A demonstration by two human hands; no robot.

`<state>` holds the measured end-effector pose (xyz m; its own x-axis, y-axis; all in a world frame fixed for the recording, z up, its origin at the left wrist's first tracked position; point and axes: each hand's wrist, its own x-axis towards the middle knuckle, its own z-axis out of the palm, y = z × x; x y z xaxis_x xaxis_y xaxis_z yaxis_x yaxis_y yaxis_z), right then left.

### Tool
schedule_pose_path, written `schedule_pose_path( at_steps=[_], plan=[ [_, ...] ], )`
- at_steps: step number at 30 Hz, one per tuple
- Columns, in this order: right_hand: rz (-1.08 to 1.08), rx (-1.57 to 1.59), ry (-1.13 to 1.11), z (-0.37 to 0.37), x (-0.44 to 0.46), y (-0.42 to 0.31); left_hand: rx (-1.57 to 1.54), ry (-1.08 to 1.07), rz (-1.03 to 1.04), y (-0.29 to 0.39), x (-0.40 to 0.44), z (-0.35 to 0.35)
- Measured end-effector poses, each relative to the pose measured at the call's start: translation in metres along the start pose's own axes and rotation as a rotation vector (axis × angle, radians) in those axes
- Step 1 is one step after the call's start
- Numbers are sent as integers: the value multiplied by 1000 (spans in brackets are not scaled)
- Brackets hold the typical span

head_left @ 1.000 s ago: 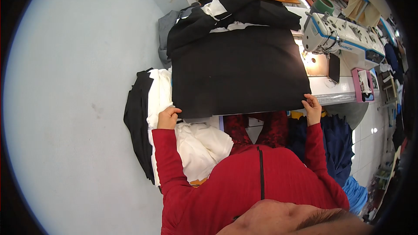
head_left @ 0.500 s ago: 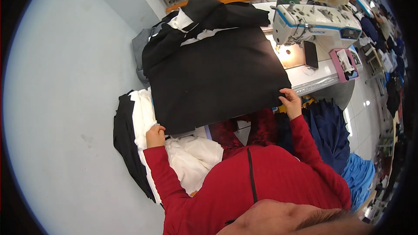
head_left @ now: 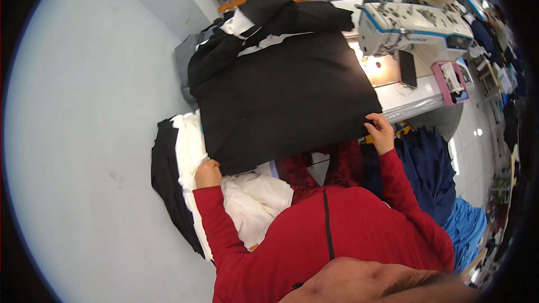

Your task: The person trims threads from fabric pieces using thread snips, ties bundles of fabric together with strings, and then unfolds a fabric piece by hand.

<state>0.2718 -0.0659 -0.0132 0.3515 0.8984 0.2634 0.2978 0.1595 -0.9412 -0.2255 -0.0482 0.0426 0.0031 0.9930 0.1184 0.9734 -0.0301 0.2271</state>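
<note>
Bilaterally, a person's hands are meeting the near corners of a black cloth [head_left: 286, 101]. The left hand [head_left: 208, 174] is clasping the left corner, its fingers curling closed on the fabric. The right hand [head_left: 382, 133] is touching the right corner with thumb and forefinger; a gap is showing between the tips, so whether they are pinching the fabric cannot be told. The black cloth is lying broad and nearly flat before the person, its right side bordering the bare part of a white worktable [head_left: 418, 93]. Beyond its far edge, a heap of black garments [head_left: 281, 14] is resting, white patches showing among the folds. To the right, a sewing machine [head_left: 415, 25] is standing on the worktable, light shining beneath its head. Just beside the lit area, a dark phone [head_left: 407, 69] is lying; near it, a pink box [head_left: 441, 82] is holding small cloth pieces. Leftward, white fabric [head_left: 252, 202] is bunching beside the left forearm. Rightward, navy fabric [head_left: 426, 168] is hanging near the right sleeve, with light-blue fabric [head_left: 466, 230] adjoining it.
</note>
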Motion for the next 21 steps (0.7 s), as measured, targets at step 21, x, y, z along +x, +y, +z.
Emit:
schedule_pose_path(
  at_steps=[21],
  plan=[
    [-103, 2064, -1425, 106, -58, -291, -73, 108, 10, 1, -4, 11]
  ],
)
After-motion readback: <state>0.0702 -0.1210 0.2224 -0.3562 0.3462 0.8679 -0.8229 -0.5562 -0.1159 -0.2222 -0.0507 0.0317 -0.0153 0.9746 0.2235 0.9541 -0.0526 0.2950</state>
